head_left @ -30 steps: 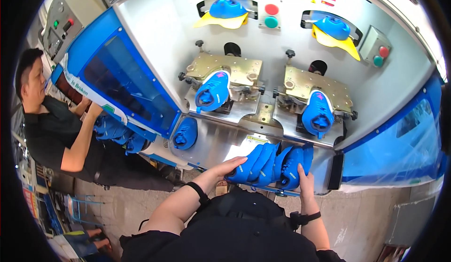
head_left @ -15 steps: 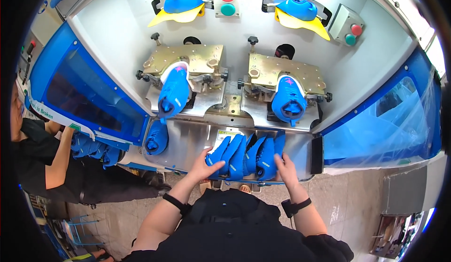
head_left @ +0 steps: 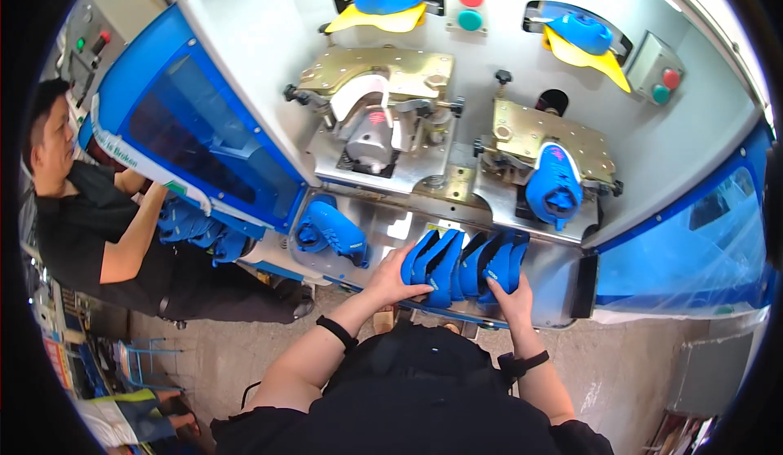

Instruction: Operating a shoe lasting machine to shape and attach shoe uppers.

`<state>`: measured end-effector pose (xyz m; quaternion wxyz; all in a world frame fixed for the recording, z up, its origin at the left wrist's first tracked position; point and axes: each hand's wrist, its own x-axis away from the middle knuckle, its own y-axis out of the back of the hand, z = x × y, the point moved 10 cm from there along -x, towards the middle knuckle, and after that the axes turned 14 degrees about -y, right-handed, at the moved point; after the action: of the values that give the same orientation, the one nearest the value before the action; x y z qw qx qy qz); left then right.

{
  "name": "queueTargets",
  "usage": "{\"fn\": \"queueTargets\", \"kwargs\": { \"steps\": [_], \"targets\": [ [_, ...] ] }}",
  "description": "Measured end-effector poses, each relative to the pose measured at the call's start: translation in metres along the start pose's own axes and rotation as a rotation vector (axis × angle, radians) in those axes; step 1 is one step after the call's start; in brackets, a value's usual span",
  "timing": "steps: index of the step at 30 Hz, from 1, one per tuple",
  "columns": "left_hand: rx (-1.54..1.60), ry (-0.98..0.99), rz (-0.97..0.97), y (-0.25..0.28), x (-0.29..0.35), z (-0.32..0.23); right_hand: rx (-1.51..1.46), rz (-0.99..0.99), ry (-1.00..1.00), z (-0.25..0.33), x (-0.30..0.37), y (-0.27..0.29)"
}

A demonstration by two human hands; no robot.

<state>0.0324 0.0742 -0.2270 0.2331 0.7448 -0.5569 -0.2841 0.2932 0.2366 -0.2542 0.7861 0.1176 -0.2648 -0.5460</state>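
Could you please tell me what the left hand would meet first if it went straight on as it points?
The left hand would probably push first into the leftmost blue shoe upper of the row, which it seems to touch; depth is hard to judge.

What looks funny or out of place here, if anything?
The left metal form is bare, though the right station holds a blue upper. Loose uppers lie askew at the tray's left end, apart from the tidy row of uppers. I see nothing plainly spilled or damaged.
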Motion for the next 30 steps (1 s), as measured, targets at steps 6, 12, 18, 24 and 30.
{"fn": "queueTargets", "kwargs": {
  "steps": [6,12,18,24,30],
  "targets": [
    [-0.191,-0.158,-0.54,0.083,0.06,0.002,0.062,-0.162,0.112,0.011,0.007,0.016],
    [-0.104,0.688,-1.069,0.088,0.2,0.115,0.17,-0.377,0.323,0.059,0.038,0.045],
    [0.535,0.898,-1.03,0.07,0.201,0.171,0.194,-0.318,0.583,0.15,0.081,0.018],
    [1.169,0.767,-0.809,0.064,0.145,0.096,0.082,-0.07,0.751,0.194,0.117,-0.02],
    [1.586,0.232,-0.461,0.06,0.043,-0.006,-0.05,0.397,0.619,0.205,0.126,-0.068]
  ]
}}
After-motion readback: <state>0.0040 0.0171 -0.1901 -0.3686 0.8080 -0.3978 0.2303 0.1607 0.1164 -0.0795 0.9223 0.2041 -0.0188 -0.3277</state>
